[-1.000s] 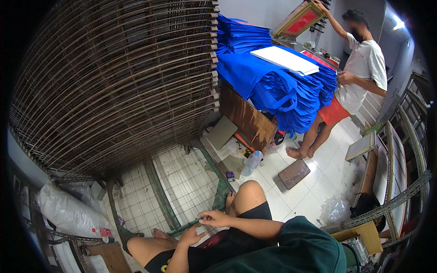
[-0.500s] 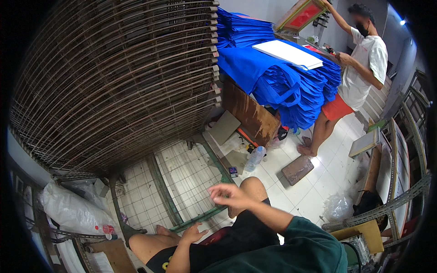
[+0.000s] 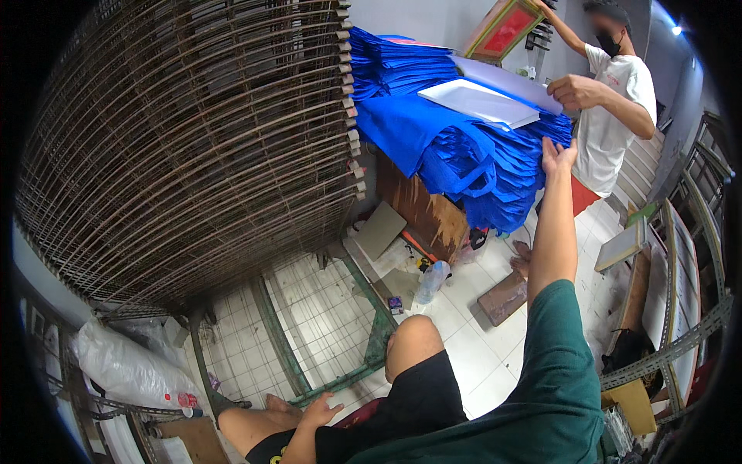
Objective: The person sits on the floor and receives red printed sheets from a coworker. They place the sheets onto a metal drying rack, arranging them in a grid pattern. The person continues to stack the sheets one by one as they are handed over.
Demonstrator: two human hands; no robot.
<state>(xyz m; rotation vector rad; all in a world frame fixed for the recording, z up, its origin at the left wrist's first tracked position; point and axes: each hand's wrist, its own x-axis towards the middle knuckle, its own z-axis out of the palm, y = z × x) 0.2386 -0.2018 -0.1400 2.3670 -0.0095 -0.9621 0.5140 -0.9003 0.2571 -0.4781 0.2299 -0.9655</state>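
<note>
Rack [image 3: 193, 162] on the left, bag pile [image 3: 464, 155] far, co-worker [image 3: 627, 97] far right
So the panel [image 3: 478, 103] sits on the pile, right hand [image 3: 558, 157] at its right end, left hand [image 3: 318, 411] way nearer and further left. Bottle [image 3: 431, 282] on the floor [image 3: 475, 352], block [image 3: 501, 298] right of it, plastic bundle [image 3: 127, 362] near left.

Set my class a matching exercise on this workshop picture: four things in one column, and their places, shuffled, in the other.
Things:
1. Wearer's right hand
2. Wearer's left hand
3. White board
4. Clear plastic bottle

Places:
A. On the white tiled floor
B. Low down, near the black shorts
C. Reached out, open, by the edge of the blue fabric stack
D. Lying on top of the blue fabric stack

Right pairs: 1-C, 2-B, 3-D, 4-A
</note>
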